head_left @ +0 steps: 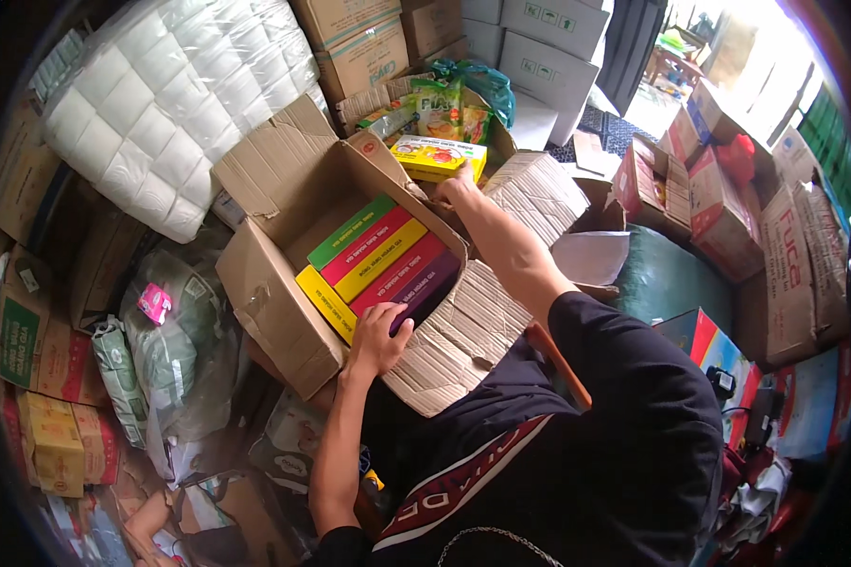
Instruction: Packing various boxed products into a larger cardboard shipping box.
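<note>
A person's right hand [459, 192] reaches across an open brown carton [276, 307] to a flat yellow box [435, 156], which lies printed face up just past the carton's far right corner, below green and yellow packets [440, 111] in a second carton [357, 102]. The index finger touches the box's near edge toward its right end; whether the other fingers close beneath it cannot be told. The left hand [378, 342] spreads over the near edge of the open carton, fingers loose on a purple box [433, 293], thumb apart, gripping nothing.

The yellow box would likely prove light and fairly stiff, its thin card a little slick and apt to dent at the corners. The short right end, or both long edges, would seem the surest hold. Its long axis runs left to right, the right end slightly nearer the person.

Inside the open carton, a row of coloured boxes [378, 257] in green, red, yellow and magenta stands beside the purple one, narrow sides up, long axes slanting from lower left to upper right.
</note>
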`<move>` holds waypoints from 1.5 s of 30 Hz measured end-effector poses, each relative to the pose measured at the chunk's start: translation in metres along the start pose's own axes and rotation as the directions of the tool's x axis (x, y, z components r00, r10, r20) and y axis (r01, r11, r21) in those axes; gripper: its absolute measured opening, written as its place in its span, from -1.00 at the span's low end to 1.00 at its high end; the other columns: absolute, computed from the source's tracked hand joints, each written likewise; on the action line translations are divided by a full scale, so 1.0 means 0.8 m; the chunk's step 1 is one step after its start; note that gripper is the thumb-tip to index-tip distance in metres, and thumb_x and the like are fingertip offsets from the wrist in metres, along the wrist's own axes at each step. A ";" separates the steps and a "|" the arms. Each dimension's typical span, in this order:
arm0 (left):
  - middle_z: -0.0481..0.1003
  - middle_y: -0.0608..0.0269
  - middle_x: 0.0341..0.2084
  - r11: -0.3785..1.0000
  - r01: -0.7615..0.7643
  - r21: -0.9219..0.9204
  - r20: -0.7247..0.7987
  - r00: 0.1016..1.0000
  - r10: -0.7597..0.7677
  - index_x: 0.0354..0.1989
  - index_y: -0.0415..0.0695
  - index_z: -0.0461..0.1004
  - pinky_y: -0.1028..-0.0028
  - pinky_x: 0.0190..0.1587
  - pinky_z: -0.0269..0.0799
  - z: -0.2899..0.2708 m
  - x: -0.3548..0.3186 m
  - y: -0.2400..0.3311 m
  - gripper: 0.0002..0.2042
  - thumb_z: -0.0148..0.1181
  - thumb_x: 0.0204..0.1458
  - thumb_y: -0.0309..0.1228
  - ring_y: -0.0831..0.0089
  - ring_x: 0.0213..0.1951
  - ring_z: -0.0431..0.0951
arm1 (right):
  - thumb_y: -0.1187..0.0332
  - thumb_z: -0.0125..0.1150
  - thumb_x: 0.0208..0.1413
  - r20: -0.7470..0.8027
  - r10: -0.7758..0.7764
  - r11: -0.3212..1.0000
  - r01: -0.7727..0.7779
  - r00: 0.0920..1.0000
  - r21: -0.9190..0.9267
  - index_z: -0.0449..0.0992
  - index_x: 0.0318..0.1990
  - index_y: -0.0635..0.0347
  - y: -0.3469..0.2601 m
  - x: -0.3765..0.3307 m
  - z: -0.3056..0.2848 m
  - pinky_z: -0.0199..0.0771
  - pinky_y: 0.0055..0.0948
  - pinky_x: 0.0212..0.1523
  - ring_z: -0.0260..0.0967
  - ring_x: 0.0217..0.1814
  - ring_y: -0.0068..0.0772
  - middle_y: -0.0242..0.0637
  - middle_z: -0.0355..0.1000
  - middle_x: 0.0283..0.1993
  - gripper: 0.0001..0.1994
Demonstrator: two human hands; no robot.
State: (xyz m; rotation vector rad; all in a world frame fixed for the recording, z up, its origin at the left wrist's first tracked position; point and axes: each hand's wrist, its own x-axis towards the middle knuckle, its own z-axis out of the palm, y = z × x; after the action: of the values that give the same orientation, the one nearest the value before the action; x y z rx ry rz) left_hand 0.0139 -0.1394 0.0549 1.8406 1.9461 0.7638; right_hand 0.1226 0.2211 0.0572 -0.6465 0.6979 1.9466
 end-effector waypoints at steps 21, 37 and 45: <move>0.50 -0.02 0.08 0.997 -0.072 0.011 0.010 0.997 0.072 0.11 -0.18 0.55 0.19 0.29 0.32 0.003 0.015 0.017 -0.57 0.08 0.25 -0.11 0.04 0.17 0.45 | 0.24 0.54 -0.01 0.814 -0.259 0.237 0.851 0.520 -0.468 0.31 -0.10 0.19 0.164 -0.140 0.024 0.62 -0.35 -0.25 0.46 -0.24 -0.45 -0.20 0.47 -0.17 -0.51; 0.49 -0.03 0.11 0.998 -0.052 0.018 0.038 0.998 0.051 0.12 -0.17 0.53 0.13 0.28 0.34 0.007 0.019 0.014 -0.53 0.07 0.23 -0.06 0.01 0.18 0.43 | 0.10 0.56 -0.20 0.948 -0.041 -0.450 0.841 0.317 -0.301 0.37 -0.24 0.31 0.281 -0.101 -0.086 0.53 -0.27 -0.12 0.50 -0.19 -0.21 -0.01 0.50 -0.25 -0.44; 0.48 -0.06 0.13 0.999 -0.049 0.020 0.082 0.995 0.047 0.16 -0.18 0.52 0.14 0.31 0.31 0.006 0.023 0.013 -0.51 0.04 0.24 -0.06 0.00 0.21 0.42 | -0.09 0.48 -0.25 0.841 0.251 -0.671 0.712 0.480 -0.206 0.38 0.29 -0.10 0.325 -0.091 -0.071 0.48 -0.09 0.17 0.44 0.16 0.02 -0.02 0.45 0.11 -0.15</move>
State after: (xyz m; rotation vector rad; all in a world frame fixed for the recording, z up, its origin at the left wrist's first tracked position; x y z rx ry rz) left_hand 0.0235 -0.1205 0.0595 1.9068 1.8726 0.6730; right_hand -0.0701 0.0346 0.1211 -0.8842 -2.1331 0.8778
